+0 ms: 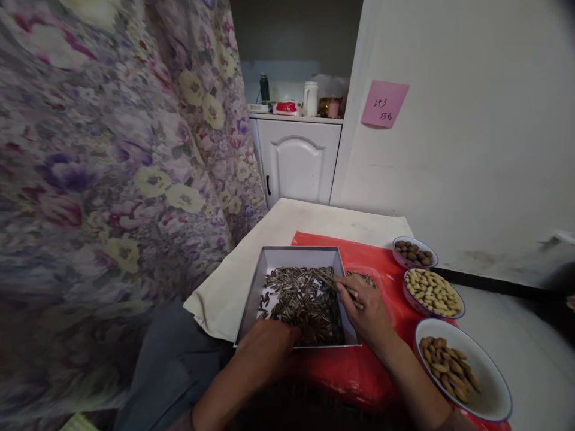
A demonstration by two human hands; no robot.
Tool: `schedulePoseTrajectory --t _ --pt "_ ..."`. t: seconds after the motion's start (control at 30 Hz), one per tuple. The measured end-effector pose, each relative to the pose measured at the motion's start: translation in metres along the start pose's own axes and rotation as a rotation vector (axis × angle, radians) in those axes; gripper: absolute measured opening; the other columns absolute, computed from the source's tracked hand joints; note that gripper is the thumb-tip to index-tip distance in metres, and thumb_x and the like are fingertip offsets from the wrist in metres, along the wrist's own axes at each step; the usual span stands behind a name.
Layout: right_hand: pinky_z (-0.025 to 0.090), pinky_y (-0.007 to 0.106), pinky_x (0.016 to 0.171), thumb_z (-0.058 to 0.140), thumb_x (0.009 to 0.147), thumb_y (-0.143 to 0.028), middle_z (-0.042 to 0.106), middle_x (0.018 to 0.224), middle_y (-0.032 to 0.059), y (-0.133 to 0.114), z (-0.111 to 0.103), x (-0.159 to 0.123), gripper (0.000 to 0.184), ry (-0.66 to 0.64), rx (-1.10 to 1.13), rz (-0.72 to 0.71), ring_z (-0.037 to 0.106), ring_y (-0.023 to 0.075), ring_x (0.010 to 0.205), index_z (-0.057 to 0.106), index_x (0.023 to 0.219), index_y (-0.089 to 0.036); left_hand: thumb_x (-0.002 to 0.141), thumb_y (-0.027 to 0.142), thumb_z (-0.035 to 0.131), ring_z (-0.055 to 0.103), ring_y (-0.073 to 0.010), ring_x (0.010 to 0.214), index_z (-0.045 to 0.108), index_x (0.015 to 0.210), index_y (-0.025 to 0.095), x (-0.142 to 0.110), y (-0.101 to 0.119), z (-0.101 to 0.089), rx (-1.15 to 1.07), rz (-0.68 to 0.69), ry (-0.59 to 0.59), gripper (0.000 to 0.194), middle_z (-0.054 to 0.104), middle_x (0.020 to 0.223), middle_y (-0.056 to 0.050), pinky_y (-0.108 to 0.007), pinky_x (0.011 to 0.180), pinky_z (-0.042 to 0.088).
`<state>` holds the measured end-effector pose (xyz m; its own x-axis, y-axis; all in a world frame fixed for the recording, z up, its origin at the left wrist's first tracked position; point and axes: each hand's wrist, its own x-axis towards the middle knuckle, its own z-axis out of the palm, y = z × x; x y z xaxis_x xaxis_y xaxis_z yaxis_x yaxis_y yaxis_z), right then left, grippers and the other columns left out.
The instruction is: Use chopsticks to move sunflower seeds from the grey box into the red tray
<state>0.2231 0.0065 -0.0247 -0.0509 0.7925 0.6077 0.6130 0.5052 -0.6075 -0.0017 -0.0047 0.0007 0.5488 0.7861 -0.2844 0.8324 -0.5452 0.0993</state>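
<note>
A shallow white cardboard box (250,302) holds a layer of dark striped sunflower seeds (309,299), with bits of its pale bottom showing. My left hand (268,342) is closed at the near left rim of the box, its fingertips partly hidden. Over the right wall of the box, my right hand (366,308) pinches a pair of short wooden chopsticks (351,292), whose tips point left into the seeds. More seeds (362,278) lie just right of the box, partly covered by my right hand.
A red plastic sheet (332,378) covers part of the cream tablecloth (242,269). Along the right edge stand a bowl of round brown nuts (413,252), a bowl of peanuts (433,293) and a bowl of long brown nuts (449,366). A floral curtain (135,179) hangs left.
</note>
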Motion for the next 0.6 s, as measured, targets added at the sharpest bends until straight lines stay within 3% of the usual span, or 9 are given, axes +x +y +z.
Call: schedulePoseTrajectory --t 0.6 --pt "0.051 0.030 0.071 0.049 0.096 -0.021 0.071 0.085 0.0087 0.0048 0.0086 0.0015 0.019 -0.010 0.009 -0.026 0.067 0.0202 0.078 0.067 0.089 -0.019 0.080 0.028 0.054 0.073 -0.0318 0.082 0.070 0.087 0.022 0.0000 -0.0020 0.0020 0.019 0.014 0.013 0.017 0.076 0.083 -0.009 -0.038 0.067 0.055"
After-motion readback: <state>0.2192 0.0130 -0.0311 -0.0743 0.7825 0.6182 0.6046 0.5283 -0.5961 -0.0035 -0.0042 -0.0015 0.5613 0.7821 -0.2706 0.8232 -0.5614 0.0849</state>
